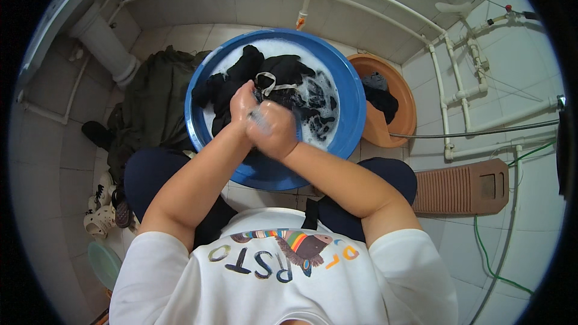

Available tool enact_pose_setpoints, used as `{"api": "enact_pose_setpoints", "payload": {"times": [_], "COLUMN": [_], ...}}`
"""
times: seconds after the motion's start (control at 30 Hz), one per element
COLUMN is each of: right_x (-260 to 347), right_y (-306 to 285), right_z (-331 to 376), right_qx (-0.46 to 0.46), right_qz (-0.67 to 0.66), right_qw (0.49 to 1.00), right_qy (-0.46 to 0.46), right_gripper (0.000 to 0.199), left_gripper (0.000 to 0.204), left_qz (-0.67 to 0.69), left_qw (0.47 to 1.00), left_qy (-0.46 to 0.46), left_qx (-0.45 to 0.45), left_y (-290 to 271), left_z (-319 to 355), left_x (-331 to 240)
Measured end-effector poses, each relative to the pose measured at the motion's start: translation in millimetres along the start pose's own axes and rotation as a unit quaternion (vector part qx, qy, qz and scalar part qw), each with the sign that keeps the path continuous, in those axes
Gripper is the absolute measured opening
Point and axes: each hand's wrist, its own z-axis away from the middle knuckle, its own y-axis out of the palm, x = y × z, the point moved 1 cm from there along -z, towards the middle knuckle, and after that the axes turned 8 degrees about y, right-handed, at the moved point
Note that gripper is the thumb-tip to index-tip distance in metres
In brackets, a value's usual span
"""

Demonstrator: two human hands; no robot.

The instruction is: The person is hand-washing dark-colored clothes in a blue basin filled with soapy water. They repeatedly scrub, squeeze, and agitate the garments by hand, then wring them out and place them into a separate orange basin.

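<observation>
My left hand (243, 103) and my right hand (274, 131) meet over a round blue tub (354, 93) of soapy water. Both are closed, pressed together at the wet black garment (282, 70), whose pale drawstring (270, 82) loops just beyond my fingers. Motion blurs the right hand, and a whitish patch, perhaps suds, shows between the two hands. More black cloth (224, 91) bulges up on the left side of the tub. White foam (325, 93) spreads over the water around the clothes. The gripped part of the garment is mostly hidden.
An orange basin (406, 96) holding dark clothes stands right of the tub. A brown washboard (460, 188) lies at the right, near pipes and a green hose (490, 272). Dark green cloth (153, 108) is heaped at left, with pale clogs (99, 221) nearer me.
</observation>
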Motion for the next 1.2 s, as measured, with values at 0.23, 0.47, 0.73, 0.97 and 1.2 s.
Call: {"api": "enact_pose_setpoints", "payload": {"times": [0.23,0.47,0.73,0.97,1.2], "right_x": [-18,-27,18,-82,-84], "right_y": [-8,-8,-4,-36,-40], "right_z": [-6,-1,4,-32,-27], "right_qx": [-0.038,-0.013,0.025,-0.094,0.105], "right_qz": [-0.016,0.035,-0.022,0.083,-0.138], "right_qw": [0.988,0.991,0.999,0.965,0.950], "right_qy": [0.149,0.128,-0.010,0.231,0.261], "right_gripper": [0.019,0.018,0.012,0.028,0.026], "left_gripper": [0.021,0.021,0.026,0.042,0.035], "left_qz": [0.208,0.167,0.091,-0.176,-0.186], "left_qw": [0.975,0.980,0.990,0.933,0.913], "left_qy": [-0.065,-0.105,-0.057,-0.037,0.111], "left_qx": [0.042,-0.011,0.090,0.312,0.345], "left_y": [13,25,0,19,12], "left_z": [32,44,7,45,31], "left_x": [-9,-21,0,-31,-87]}}
